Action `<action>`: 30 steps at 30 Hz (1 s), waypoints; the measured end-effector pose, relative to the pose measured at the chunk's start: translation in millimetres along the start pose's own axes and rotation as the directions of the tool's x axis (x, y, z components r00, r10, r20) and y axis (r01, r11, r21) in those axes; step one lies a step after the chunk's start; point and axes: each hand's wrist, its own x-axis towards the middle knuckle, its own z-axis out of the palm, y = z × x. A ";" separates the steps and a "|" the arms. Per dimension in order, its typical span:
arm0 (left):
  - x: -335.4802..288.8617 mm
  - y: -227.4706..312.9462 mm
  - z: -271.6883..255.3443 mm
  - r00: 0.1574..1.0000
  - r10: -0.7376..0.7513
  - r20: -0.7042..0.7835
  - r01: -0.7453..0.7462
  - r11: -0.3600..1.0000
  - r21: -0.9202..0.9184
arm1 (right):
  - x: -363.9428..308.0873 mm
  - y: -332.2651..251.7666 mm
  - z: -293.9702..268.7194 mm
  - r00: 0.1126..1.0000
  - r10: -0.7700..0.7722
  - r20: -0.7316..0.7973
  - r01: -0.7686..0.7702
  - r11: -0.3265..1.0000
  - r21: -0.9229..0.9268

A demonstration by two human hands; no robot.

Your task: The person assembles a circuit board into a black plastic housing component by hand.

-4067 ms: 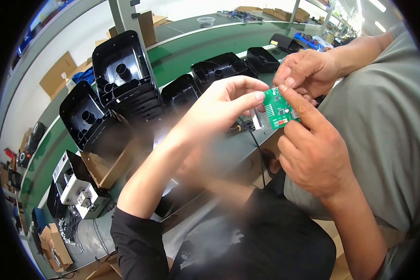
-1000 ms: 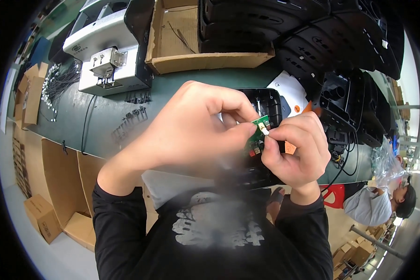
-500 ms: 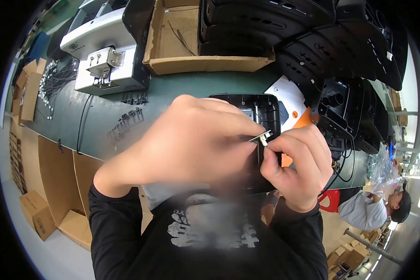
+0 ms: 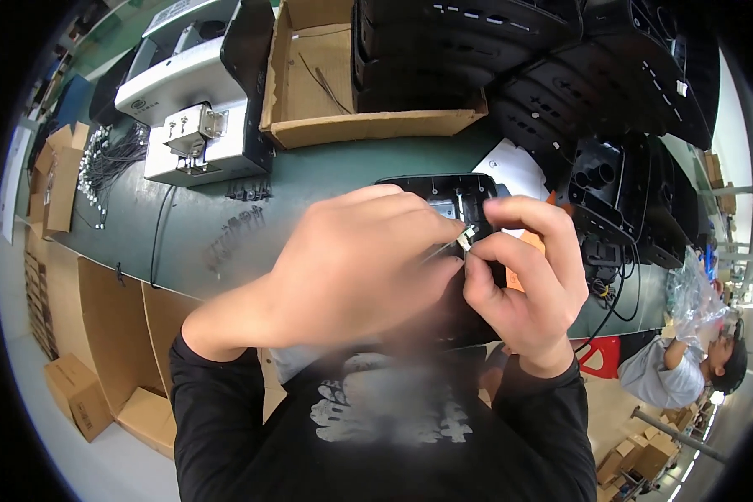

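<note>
My left hand (image 4: 351, 263) is closed, pinching a small circuit board (image 4: 470, 230) that pokes out past its fingertips. At the board's edge sits a small white connector (image 4: 463, 243). The thumb and a finger of my right hand (image 4: 527, 284) are pinched together right at this connector, while its index finger is raised and bent above. Whether a wire runs from the connector is hidden by the fingers. Beneath both hands lies an open black plastic housing (image 4: 487, 187), largely covered by them; ribs and a metallic patch show inside it.
A silver-and-black machine (image 4: 197, 138) stands at the far left beside bundled cables (image 4: 113, 163). Small black parts (image 4: 247, 191) lie on the green table. Behind are a cardboard tray (image 4: 376, 125) and stacked black housings (image 4: 552, 92). A person (image 4: 673, 368) is at the right.
My right index finger has lifted away from the pinch and now bends above it. The board and connector have turned slightly between the fingertips. The whole view has shifted a little.
</note>
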 end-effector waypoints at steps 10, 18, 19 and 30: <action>-0.6 -0.2 -1.4 0.999 0.043 -0.029 -0.042 0.998 0.037 | -3.4 -1.6 6.2 1.000 0.002 -0.025 0.002 0.988 0.157; -4.7 0.2 0.8 0.999 0.025 -0.046 -0.022 0.998 0.052 | -6.9 2.9 12.0 0.998 -0.039 -0.058 0.048 0.985 0.168; -4.9 0.4 0.3 0.999 0.025 -0.043 -0.022 0.998 0.053 | -6.9 3.0 12.8 0.997 -0.043 -0.059 0.052 0.984 0.168; 4.8 6.8 -1.7 0.999 -0.027 -0.030 0.029 0.995 0.095 | -9.1 3.1 14.3 0.997 0.012 -0.082 0.008 0.972 0.236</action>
